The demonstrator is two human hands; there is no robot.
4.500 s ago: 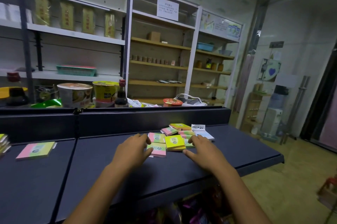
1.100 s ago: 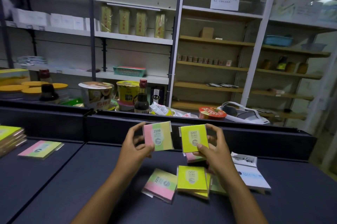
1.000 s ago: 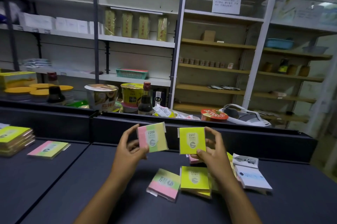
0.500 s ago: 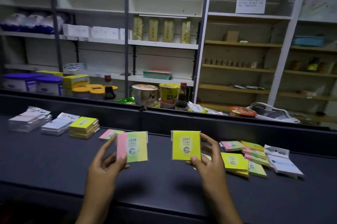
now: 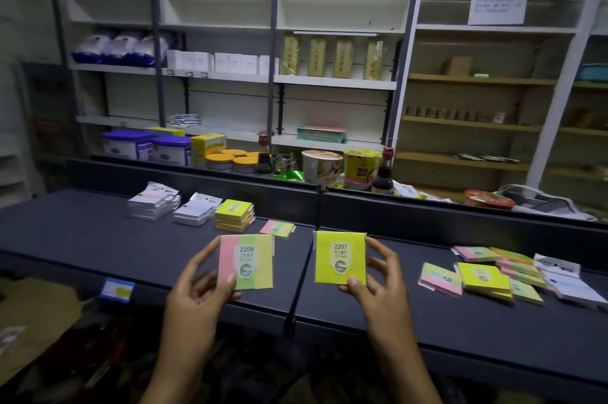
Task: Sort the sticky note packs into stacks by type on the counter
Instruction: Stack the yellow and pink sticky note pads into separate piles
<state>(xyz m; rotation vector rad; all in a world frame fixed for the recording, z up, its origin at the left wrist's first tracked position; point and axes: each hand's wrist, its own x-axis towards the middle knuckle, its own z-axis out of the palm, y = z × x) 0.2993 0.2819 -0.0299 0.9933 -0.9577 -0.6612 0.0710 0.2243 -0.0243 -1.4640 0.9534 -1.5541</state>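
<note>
My left hand [image 5: 197, 285] holds up a pink, green and yellow striped pack [image 5: 255, 267] marked 2209. My right hand [image 5: 378, 275] holds up a plain yellow pack [image 5: 340, 252] marked 2207. Both packs hang above the dark counter [image 5: 98, 239]. Further back on the left stand a yellow stack [image 5: 234, 215], a single striped pack [image 5: 277, 228] and two stacks of white packs [image 5: 154, 202] [image 5: 196, 210]. A loose heap of mixed packs [image 5: 500, 275] lies on the right.
A raised dark ledge [image 5: 427, 209] runs along the back of the counter. Behind it stand noodle cups [image 5: 321, 166], bottles, tubs and jars. Shelving [image 5: 335, 81] fills the wall. A blue price label [image 5: 116, 289] sits on the counter's front edge.
The view has swung left, bringing the sorted stacks closer to centre. Both hands still hold their packs, now a little further left along the counter.
</note>
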